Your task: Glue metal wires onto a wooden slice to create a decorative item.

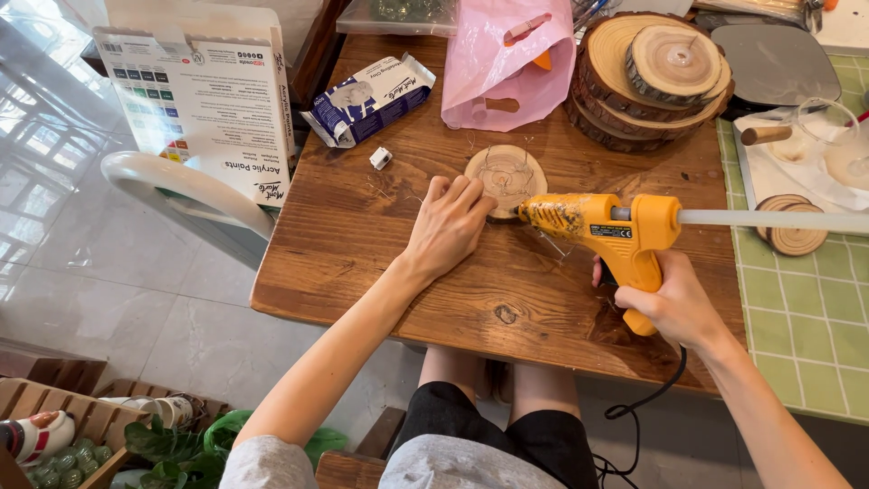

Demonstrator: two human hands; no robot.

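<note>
A small round wood slice [509, 176] lies on the wooden table [362, 244]. My left hand [446, 226] rests flat at its left edge, fingertips touching it. My right hand [670, 303] grips the handle of a yellow glue gun [602, 228], whose nozzle points left at the slice's lower right edge. A clear glue stick [769, 218] sticks out of the gun's back. Thin glue strings lie around the slice.
A stack of larger wood slices [647, 77] stands at the back right, a pink plastic bag [507, 59] beside it. A blue clay packet [367, 98], a paint box [204, 91], and a green checked mat [801, 308] with small slices [792, 226] are nearby.
</note>
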